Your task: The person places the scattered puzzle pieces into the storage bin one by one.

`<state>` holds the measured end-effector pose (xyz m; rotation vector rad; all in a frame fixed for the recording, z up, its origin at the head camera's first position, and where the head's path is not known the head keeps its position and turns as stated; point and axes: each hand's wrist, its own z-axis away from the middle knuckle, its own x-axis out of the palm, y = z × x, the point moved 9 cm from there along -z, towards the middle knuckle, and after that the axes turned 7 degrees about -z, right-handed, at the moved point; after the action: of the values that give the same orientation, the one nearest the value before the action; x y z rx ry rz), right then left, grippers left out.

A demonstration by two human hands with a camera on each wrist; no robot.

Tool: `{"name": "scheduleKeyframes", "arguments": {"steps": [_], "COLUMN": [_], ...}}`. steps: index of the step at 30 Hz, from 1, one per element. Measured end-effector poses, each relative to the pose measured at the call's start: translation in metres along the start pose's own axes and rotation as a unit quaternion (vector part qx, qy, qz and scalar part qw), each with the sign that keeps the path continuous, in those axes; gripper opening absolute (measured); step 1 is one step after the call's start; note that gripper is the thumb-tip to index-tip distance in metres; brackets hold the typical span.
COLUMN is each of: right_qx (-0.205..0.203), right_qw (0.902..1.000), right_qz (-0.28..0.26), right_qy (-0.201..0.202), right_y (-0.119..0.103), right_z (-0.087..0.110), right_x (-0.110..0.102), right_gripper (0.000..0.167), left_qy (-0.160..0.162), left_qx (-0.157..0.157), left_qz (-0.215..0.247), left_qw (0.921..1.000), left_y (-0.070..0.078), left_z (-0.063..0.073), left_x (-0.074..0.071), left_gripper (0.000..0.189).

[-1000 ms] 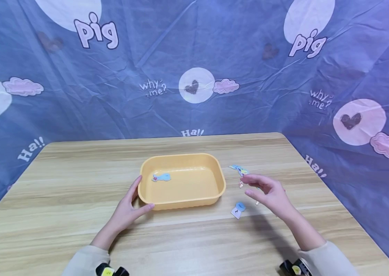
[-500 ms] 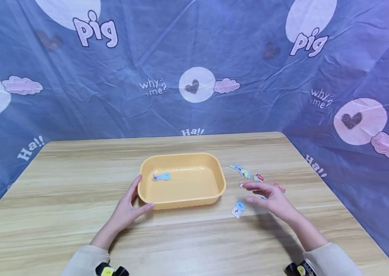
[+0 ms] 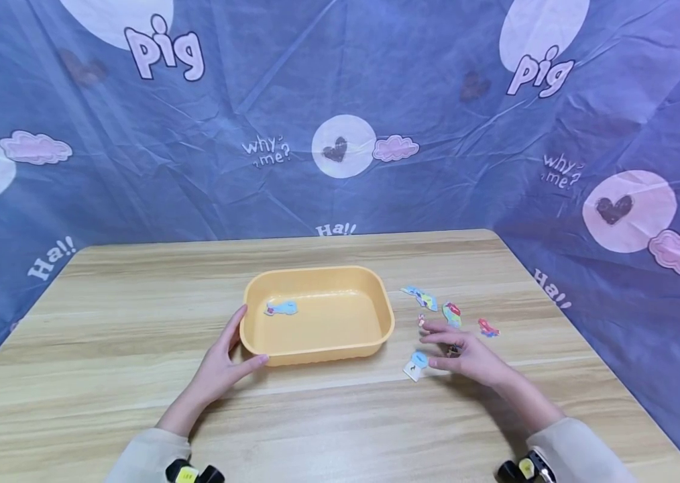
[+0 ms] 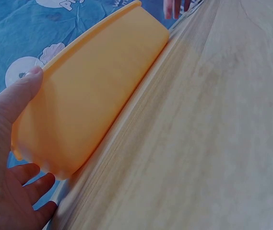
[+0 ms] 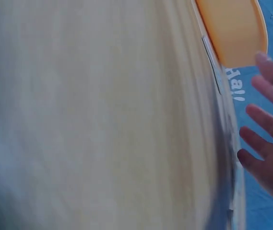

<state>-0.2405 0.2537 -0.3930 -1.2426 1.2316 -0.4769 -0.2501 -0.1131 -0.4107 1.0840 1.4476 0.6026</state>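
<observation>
A shallow yellow plastic tray (image 3: 329, 350) rests on the table with a light-blue flat cut-out piece (image 3: 281, 308) inside. My left hand (image 3: 228, 355) holds its left end, thumb at the near rim (image 4: 40, 72) and fingers around the side. To the tray's right, my right hand (image 3: 469, 355) hovers low over several flat printed pieces with its fingers spread. Its thumb tip is right beside a blue-and-white piece (image 3: 416, 365). A dark little piece (image 3: 453, 350) shows between thumb and fingers. In the right wrist view the right hand (image 5: 270, 129) looks open, nothing held.
Beyond the right hand lie a blue-and-yellow piece (image 3: 420, 297), a red-and-green piece (image 3: 452, 313) and a red piece (image 3: 488, 327). A tiny pinkish piece (image 3: 421, 320) is near its fingertips. A blue printed cloth (image 3: 340, 194) hangs behind the wooden table (image 3: 135, 376).
My right hand has drawn back slightly and lowered toward the table, uncovering the red-and-green and red pieces. The left hand and tray stay put.
</observation>
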Motion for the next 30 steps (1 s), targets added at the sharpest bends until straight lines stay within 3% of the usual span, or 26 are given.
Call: {"name": "scheduleKeyframes", "arguments": {"steps": [5, 14, 21, 30], "right_qx": [-0.010, 0.007, 0.020, -0.013], "right_qw": [0.9999, 0.9980, 0.9971, 0.9955], "right_qz": [0.011, 0.063, 0.071, 0.091], "right_qy": [-0.003, 0.005, 0.020, 0.022], "right_y": [0.007, 0.016, 0.019, 0.015], "right_z": [0.001, 0.002, 0.003, 0.004], "right_x": [0.003, 0.005, 0.006, 0.009], "right_gripper": [0.040, 0.040, 0.041, 0.036], "left_qy": [-0.001, -0.002, -0.001, -0.002], "left_qx": [-0.001, 0.000, -0.001, -0.001], "left_qz": [0.000, 0.000, 0.000, 0.000], "left_qw": [1.0000, 1.0000, 1.0000, 1.0000], "left_y": [0.000, 0.001, 0.001, 0.001], "left_z": [-0.001, 0.000, 0.000, 0.000], "left_x": [0.001, 0.000, -0.001, 0.000], "left_gripper": [0.088, 0.089, 0.089, 0.089]}}
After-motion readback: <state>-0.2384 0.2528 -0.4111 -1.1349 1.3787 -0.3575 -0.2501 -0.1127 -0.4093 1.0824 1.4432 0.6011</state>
